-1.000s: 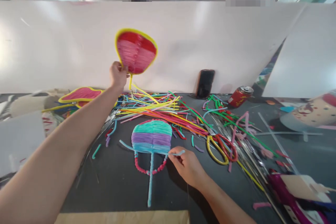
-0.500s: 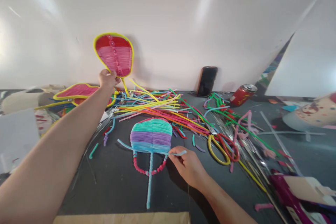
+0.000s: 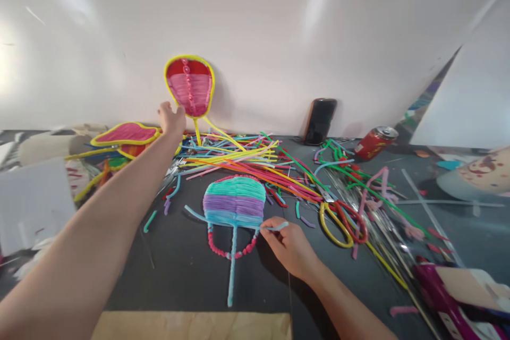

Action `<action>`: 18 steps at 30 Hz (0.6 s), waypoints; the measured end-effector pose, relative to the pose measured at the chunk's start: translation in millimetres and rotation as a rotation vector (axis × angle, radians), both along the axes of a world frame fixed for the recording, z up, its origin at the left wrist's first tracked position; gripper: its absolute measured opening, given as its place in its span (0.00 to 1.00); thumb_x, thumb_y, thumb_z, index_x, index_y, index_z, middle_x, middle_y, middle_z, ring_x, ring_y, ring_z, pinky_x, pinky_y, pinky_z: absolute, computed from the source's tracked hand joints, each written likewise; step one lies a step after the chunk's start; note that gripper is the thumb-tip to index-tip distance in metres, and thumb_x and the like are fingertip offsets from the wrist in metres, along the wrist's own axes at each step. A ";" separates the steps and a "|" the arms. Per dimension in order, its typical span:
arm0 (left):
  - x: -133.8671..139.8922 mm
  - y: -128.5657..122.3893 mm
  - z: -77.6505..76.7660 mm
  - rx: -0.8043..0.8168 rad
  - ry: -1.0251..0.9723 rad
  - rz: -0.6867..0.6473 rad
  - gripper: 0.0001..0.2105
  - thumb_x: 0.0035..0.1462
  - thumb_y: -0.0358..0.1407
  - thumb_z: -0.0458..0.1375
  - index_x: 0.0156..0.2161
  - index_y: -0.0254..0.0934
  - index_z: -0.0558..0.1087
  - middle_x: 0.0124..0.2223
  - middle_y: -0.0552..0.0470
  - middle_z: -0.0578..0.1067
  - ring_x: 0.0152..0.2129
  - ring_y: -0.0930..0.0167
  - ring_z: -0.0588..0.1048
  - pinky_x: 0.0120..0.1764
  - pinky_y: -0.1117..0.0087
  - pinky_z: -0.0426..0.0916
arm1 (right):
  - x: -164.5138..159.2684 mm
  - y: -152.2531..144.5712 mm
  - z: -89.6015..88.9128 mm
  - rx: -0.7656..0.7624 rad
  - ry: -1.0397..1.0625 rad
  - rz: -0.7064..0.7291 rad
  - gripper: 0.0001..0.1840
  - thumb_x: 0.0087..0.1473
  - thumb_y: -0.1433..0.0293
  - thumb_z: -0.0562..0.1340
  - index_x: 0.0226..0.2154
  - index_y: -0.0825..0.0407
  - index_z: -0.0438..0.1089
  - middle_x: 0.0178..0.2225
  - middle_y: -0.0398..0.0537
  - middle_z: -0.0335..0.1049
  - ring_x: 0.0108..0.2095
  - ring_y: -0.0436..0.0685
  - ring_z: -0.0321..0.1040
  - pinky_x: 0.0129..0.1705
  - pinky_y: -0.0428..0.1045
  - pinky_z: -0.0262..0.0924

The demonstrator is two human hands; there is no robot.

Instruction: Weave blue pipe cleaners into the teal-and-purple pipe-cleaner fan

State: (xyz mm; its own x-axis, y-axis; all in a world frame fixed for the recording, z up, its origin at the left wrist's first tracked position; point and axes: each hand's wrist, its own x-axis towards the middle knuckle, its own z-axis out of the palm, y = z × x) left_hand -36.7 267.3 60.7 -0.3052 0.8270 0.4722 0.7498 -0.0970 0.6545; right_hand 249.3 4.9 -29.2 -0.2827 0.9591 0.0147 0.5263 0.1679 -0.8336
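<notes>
A red and pink fan (image 3: 200,86) with a yellow pipe-cleaner rim stands upright against the white board. My left hand (image 3: 172,118) is just beside its lower left edge, fingers parted and seemingly off it. Flat on the dark table lies a second fan (image 3: 234,203), wound in green, purple and light blue pipe cleaner. Its lower frame is a red curve, and a light blue stem runs down the middle. At its right edge, my right hand (image 3: 289,247) pinches the end of a light blue pipe cleaner (image 3: 279,227). Another loose blue end sticks out on the left.
Behind the fan, colourful pipe cleaners (image 3: 243,156) lie heaped. Scissors (image 3: 337,223) with yellow and red handles rest right of them. A phone (image 3: 320,121) leans on the board (image 3: 255,37), near a red can (image 3: 375,142). A purple tool (image 3: 440,297) lies at lower right.
The red and pink fan went from tilted in my left hand to upright against the board, and the left fingers have loosened from it. My right hand keeps its pinch.
</notes>
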 end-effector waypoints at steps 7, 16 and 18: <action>60.0 -103.7 -3.7 0.065 0.193 -0.106 0.18 0.53 0.30 0.54 0.50 0.36 0.63 0.52 0.46 0.66 0.52 0.63 0.62 0.55 0.60 0.56 | 4.3 -0.5 4.2 0.055 -0.030 0.035 0.12 0.58 0.66 0.54 0.33 0.51 0.71 0.31 0.46 0.74 0.32 0.53 0.68 0.34 0.46 0.58; 8.0 -233.9 -29.2 -0.430 0.570 -0.364 0.19 0.57 0.37 0.48 0.53 0.39 0.65 0.54 0.44 0.67 0.53 0.57 0.62 0.52 0.51 0.57 | 6.6 -1.4 -0.8 -0.038 -0.019 0.022 0.14 0.58 0.61 0.54 0.36 0.51 0.70 0.24 0.44 0.70 0.25 0.52 0.67 0.28 0.46 0.60; -7.9 -240.3 -34.0 -0.502 0.544 -0.397 0.20 0.55 0.39 0.51 0.52 0.37 0.67 0.52 0.44 0.70 0.51 0.57 0.64 0.52 0.54 0.59 | 6.6 -1.4 -1.5 -0.030 -0.019 0.021 0.15 0.58 0.60 0.54 0.36 0.51 0.70 0.25 0.44 0.70 0.25 0.53 0.68 0.28 0.46 0.61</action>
State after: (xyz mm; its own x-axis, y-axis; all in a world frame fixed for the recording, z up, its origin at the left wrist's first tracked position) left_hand -44.6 27.0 26.6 0.2169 0.9760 0.0166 0.9448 -0.2142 0.2478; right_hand 255.9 3.5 -30.7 -0.3030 0.9528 -0.0191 0.5385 0.1546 -0.8283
